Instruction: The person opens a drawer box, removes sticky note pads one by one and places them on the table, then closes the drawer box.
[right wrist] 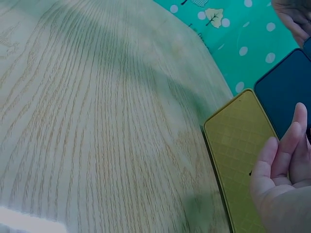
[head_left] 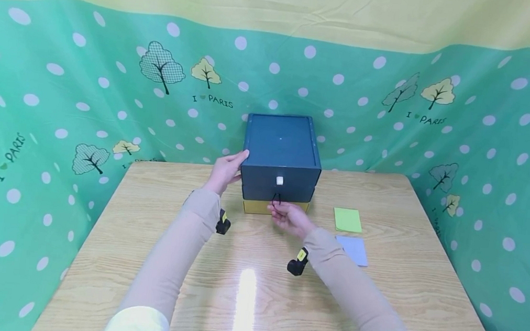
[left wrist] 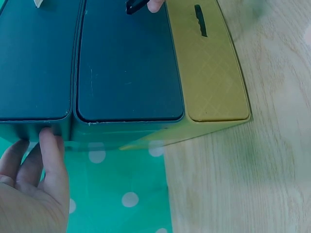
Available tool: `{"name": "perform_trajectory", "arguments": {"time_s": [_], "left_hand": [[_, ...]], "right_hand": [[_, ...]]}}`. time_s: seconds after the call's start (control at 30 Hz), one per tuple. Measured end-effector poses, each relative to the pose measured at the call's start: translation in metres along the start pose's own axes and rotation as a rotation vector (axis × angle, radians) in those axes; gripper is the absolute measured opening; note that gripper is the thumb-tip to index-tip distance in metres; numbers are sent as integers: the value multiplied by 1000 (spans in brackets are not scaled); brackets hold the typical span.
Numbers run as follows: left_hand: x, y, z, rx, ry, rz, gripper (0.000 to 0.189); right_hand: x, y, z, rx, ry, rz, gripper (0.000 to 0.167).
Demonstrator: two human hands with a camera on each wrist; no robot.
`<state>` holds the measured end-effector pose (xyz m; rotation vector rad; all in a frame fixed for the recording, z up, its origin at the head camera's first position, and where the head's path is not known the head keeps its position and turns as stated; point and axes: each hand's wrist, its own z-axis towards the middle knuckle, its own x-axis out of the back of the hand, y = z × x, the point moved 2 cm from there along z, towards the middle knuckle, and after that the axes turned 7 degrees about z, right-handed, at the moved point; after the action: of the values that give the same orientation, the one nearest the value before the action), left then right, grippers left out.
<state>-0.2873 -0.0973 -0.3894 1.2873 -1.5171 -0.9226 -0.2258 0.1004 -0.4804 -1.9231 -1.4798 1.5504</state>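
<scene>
A small drawer cabinet [head_left: 280, 140] stands at the back of the table, with two dark blue tiers above a yellow bottom drawer [left wrist: 214, 73]. The top blue drawer [head_left: 264, 178] carries a white knob [head_left: 280, 180]. On the middle blue drawer [left wrist: 129, 63] is a black loop pull [head_left: 276, 197], which my right hand [head_left: 291, 219] pinches with its fingertips. My left hand [head_left: 225, 171] rests against the cabinet's left side near the top, fingers [left wrist: 52, 155] fairly straight. Its fingertips touch the side wall of the top tier. All drawer fronts look flush.
To the right of the cabinet, a green sticky-note pad [head_left: 347, 220] and a blue-violet one [head_left: 353, 250] lie on the wooden table [head_left: 143, 260]. A green dotted curtain [head_left: 192, 127] hangs behind the table and along both sides.
</scene>
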Motion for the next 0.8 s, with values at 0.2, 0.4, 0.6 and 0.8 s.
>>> {"name": "perform_trajectory", "arguments": {"time_s": [0.2, 0.4, 0.6, 0.8], "left_hand": [[0, 0, 0, 5, -3, 3, 58], [0, 0, 1, 5, -2, -2, 57], [0, 0, 2, 8, -1, -2, 57], [0, 1, 0, 7, 0, -9, 57]], "right_hand": [[1, 0, -3, -3, -17, 6, 16], [4, -1, -5, -5, -18, 10, 27], [7, 0, -8, -9, -43, 5, 17], [13, 4, -12, -27, -52, 5, 20]]}}
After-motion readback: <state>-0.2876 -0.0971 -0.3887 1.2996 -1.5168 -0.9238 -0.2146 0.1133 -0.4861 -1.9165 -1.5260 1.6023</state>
